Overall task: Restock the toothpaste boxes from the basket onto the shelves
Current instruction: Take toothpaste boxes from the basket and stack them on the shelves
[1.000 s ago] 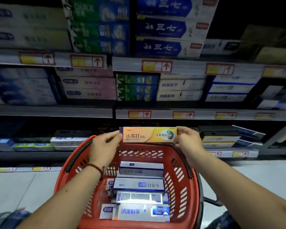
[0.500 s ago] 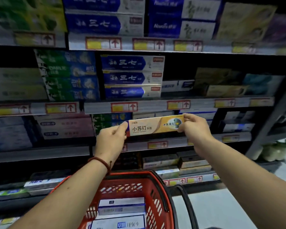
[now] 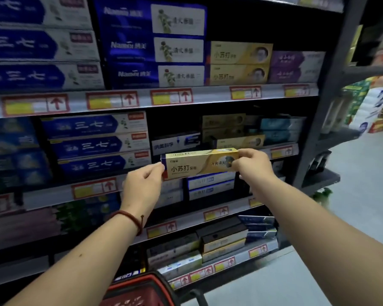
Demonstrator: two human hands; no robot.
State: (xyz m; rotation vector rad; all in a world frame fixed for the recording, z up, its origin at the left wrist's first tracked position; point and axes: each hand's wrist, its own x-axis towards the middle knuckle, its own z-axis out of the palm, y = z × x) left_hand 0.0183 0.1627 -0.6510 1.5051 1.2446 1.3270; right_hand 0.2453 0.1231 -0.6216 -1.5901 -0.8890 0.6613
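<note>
At the left of the shelves (image 3: pixel 111 100), stacks of blue boxes (image 3: pixel 97 144) lay flat behind the front edges. Red and yellow price tags (image 3: pixel 34 104) ran along those edges. Low down, only the rim of the red basket (image 3: pixel 139 290) showed at the bottom of the view, under the left forearm, which wore a dark red bracelet (image 3: pixel 129 217) at the wrist.

The left hand (image 3: pixel 142 186) was raised in front of the shelves, its fingers (image 3: pixel 157 168) pinching the left end of a yellow toothpaste box (image 3: pixel 197 166). The box was in the air, lying level with its printed long side toward the person. It was in front of the middle shelf's front edge and rested on no shelf. The right hand (image 3: pixel 253 167) held the box's right end, with its fingers (image 3: pixel 247 153) curled round it.

Behind that end, toward the right end of the middle shelf, lay a box of the same yellow kind (image 3: pixel 239 141). One shelf higher, two matching yellow boxes (image 3: pixel 239 62) sat stacked between dark blue boxes (image 3: pixel 155 47) and purple boxes (image 3: pixel 296 66). At the far right stood the grey shelf post (image 3: pixel 323 107), and past it was pale floor (image 3: pixel 363 184).
</note>
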